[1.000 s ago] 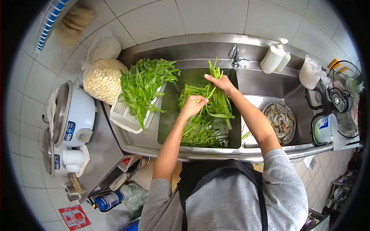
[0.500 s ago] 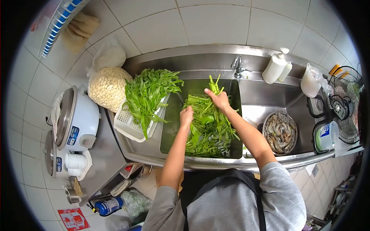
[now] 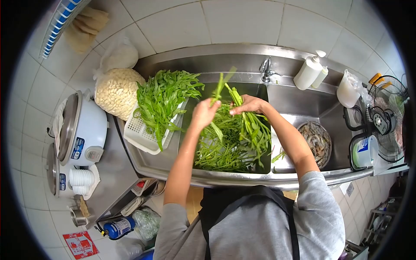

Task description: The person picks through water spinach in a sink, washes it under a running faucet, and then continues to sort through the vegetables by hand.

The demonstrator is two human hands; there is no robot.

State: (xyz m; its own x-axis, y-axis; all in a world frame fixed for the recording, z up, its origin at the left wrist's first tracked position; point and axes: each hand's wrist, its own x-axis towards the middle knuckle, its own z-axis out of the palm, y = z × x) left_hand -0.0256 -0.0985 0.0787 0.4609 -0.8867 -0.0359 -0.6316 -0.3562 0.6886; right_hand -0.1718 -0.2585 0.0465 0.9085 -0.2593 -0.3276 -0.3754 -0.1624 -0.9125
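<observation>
My left hand (image 3: 204,113) is closed around a few water spinach stems (image 3: 220,89), whose tips blur with motion above it. To its right, my right hand (image 3: 250,105) grips a thicker bunch of water spinach (image 3: 256,134), cut stems up and leaves hanging down. Both hands are over the left sink basin (image 3: 258,89), where more loose water spinach (image 3: 223,158) lies. Left of the basin, a white perforated basket (image 3: 133,129) carries a leafy heap of water spinach (image 3: 162,102).
In the right basin sits a bowl of shrimp (image 3: 318,143), partly behind my right forearm. A faucet (image 3: 266,69) and white pump bottle (image 3: 308,73) stand at the back. A bag of pale pieces (image 3: 118,93) and rice cookers (image 3: 82,130) are left, a fan (image 3: 383,119) right.
My left hand has risen from the pile and now holds a few stems beside the right hand. The right hand's bunch has shifted slightly right, its leaves hanging lower.
</observation>
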